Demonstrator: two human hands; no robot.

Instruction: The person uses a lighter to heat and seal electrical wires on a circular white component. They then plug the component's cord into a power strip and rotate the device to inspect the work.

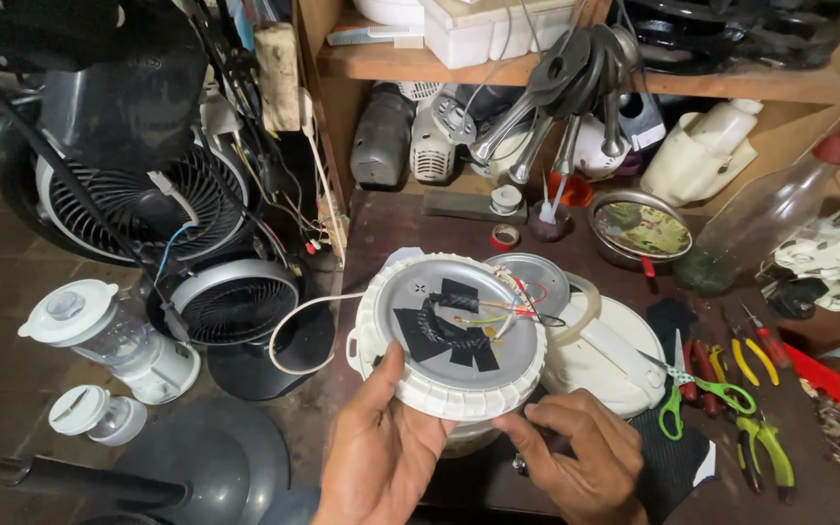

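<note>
A round white appliance base (451, 335) is tilted up toward me, its grey metal underside showing black tape patches, a coiled black cord and thin coloured wires. My left hand (381, 452) grips its lower left rim, thumb on the metal plate. My right hand (576, 452) touches the lower right rim with pinched fingers. Behind it lies a white lid (610, 355) with a handle.
Green-handled scissors (707, 394), pliers (765, 447) and screwdrivers (755, 335) lie at right on the dark wooden table (391, 219). A clear bottle (760, 219), a metal dish (639, 228) and tape rolls stand behind. Fans (153, 209) and blender jars (114, 340) crowd the floor at left.
</note>
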